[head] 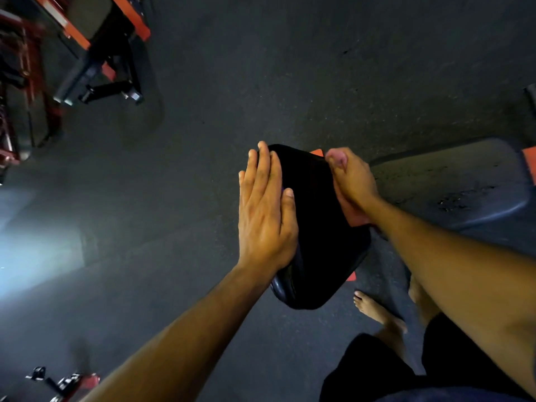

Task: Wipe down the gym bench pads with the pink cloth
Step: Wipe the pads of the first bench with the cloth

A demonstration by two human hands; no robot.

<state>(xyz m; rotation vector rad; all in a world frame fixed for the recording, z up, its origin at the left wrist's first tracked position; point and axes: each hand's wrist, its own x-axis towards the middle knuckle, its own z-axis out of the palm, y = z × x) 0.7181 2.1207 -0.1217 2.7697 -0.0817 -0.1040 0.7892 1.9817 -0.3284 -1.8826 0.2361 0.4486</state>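
The black bench pad [316,227] fills the middle of the view, tilted, its far end toward 12 o'clock. A 2nd, greyer pad [452,184] lies out at 3 o'clock. The left hand [265,216] is flat on the black pad's 9 o'clock edge, fingers straight, steadying it and gripping nothing. The right hand [352,181] works the 2 o'clock side, its grip curled tight round the pink cloth [355,217], which peeks out at the knuckles and under the wrist. This looks like mid-wipe on the pad's edge. Next move, I'd say: drag the cloth across the top, the left hand bracing.
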